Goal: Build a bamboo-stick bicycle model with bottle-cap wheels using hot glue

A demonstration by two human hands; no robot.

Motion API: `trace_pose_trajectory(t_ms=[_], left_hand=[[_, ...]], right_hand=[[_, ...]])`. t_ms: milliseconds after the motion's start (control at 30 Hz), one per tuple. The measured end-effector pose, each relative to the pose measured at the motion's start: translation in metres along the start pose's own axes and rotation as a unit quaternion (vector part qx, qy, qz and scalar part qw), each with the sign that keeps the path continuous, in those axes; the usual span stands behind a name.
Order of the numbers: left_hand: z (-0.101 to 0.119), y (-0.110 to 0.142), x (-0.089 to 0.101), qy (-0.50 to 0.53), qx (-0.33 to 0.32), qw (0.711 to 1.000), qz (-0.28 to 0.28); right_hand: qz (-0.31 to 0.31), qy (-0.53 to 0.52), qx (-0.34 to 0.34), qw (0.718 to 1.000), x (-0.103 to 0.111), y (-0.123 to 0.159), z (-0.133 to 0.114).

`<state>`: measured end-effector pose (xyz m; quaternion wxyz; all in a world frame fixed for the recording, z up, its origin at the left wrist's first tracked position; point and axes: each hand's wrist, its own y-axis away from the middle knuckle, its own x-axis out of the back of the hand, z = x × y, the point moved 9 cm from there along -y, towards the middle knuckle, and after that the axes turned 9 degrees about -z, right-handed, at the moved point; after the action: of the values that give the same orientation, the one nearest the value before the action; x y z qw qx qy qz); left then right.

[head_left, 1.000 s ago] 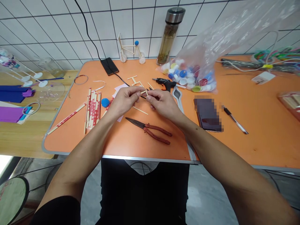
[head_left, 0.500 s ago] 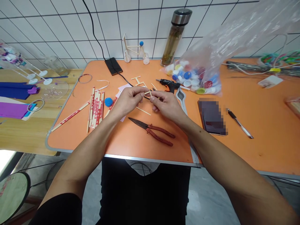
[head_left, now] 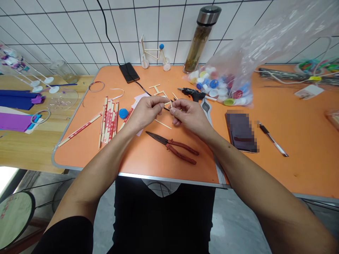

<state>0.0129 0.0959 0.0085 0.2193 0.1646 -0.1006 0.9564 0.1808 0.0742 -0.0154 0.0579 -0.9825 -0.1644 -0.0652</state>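
Almost nothing has shifted in the last moment: the left hand [head_left: 144,114] and the right hand [head_left: 189,118] stay raised just above the orange metal-edged surface [head_left: 79,155], their fingertips nearly meeting. Both grips are clenched in a fine pinch on a small pale wooden stick piece [head_left: 171,103], a short crosswise stick with a thin upright one at its end, held up between the two hands. The fingers cover much of the joint, so which stick each grip holds is hard to tell for certain. Directly below the grip lie a thin loose wooden stick [head_left: 162,124] and a pair of red-handled steel pliers [head_left: 172,146]. Just beyond the grip are a T-shaped wooden stick piece [head_left: 157,90] and a black hot glue gun [head_left: 192,94]. To the left of the grip sit a round blue bottle cap [head_left: 123,113] and a loose bundle of chopsticks in red-printed paper sleeves [head_left: 109,120]. Well beyond the grip, a small stick-built model bicycle [head_left: 150,49] stands beside a clear plastic bag of bottle caps [head_left: 219,84].
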Motion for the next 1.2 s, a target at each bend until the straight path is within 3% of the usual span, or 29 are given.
trace_pose_trajectory(t_ms=[1200], left_hand=[[-0.0044, -0.0016, -0.0004, 0.000, 0.008, 1.000, -0.004]], right_hand=[[0.002, 0.010, -0.006, 1.000, 0.0000, -0.0002, 0.0015]])
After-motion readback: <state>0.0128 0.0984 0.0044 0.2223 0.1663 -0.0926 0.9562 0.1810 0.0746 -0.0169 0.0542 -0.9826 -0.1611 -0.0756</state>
